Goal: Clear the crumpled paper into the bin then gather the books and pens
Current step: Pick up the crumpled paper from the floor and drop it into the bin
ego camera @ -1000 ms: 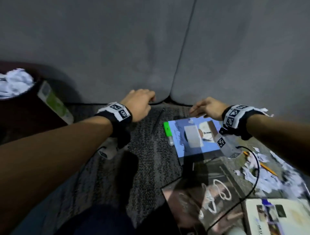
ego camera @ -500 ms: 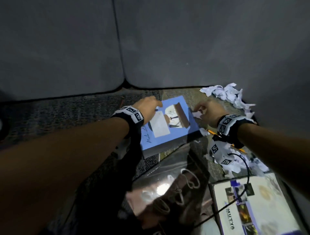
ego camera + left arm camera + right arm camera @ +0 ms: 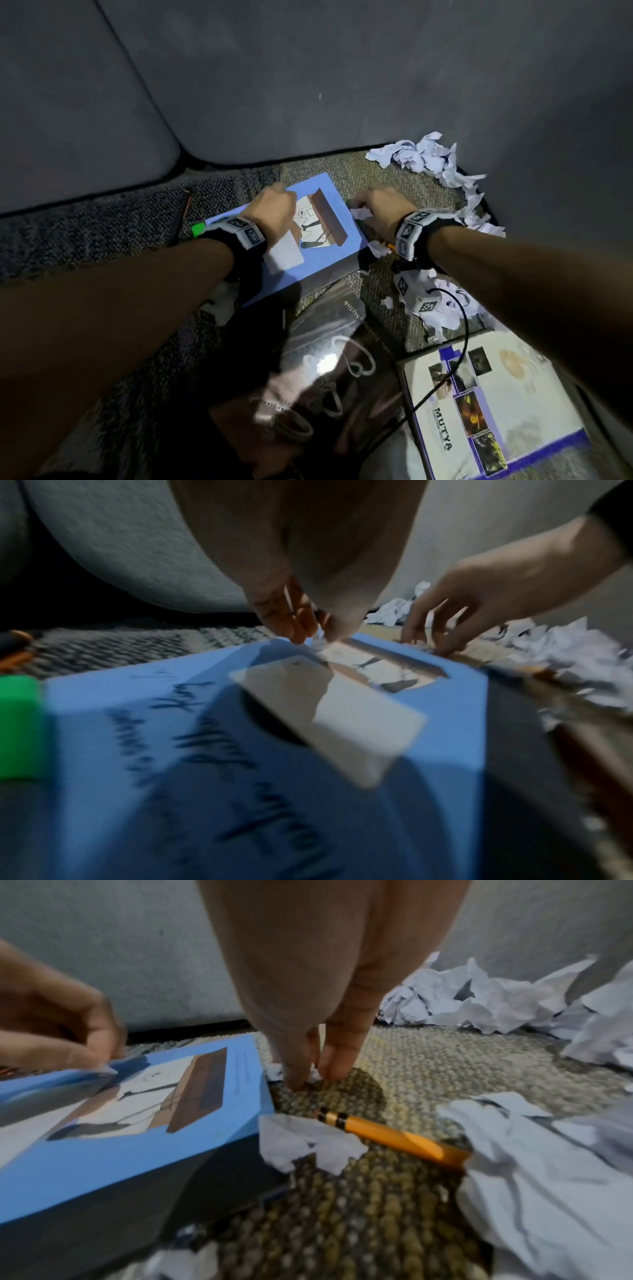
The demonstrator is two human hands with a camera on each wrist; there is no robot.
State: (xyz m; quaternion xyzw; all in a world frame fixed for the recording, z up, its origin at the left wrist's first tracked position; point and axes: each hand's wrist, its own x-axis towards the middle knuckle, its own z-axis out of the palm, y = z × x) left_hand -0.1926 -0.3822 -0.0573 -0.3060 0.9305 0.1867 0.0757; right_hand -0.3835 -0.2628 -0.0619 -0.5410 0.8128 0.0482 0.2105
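A blue book lies on the carpet in front of the sofa. My left hand hovers over its far end and pinches a small white paper scrap on the cover. Just off the book's right edge, my right hand reaches down to the carpet and pinches another small scrap. A heap of crumpled paper lies at the sofa's base to the right. More torn paper is spread under my right wrist. A yellow pencil lies among it. A green highlighter sits left of the book.
The grey sofa walls off the far side. A dark pen lies near its base. A glossy dark book and a white picture book lie close to me. A wrist cable trails across them. No bin is in view.
The view has swung right, so the bin has left the frame. My left hand moved from the sofa's base onto the blue book. My right hand dropped to the book's right edge.
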